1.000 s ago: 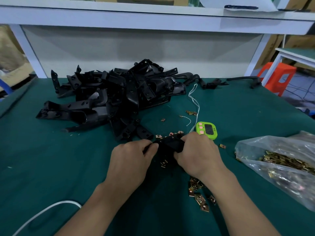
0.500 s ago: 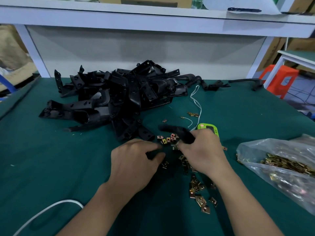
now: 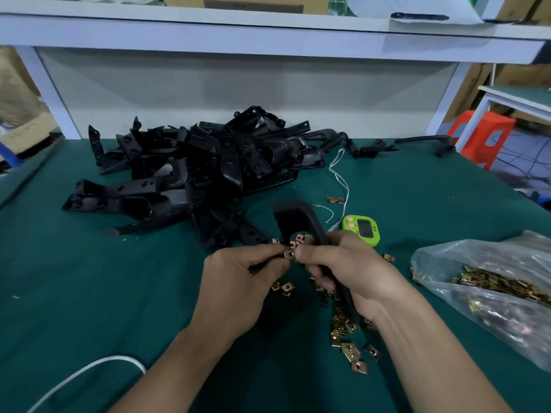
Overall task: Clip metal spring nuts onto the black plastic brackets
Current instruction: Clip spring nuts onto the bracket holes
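Hands meet above the green tabletop, midway along its near edge. The right hand wraps its grip around a curved black plastic bracket, whose hooked end rises toward the far edge. The left hand pinches a brass-coloured spring nut in its grip, just beside the right fingertips. Loose spring nuts lie scattered beneath the right wrist. A pile of black brackets sits by the far edge, left of centre. A clear bag of nuts rests at the right edge, with a green timer just beyond the right hand.
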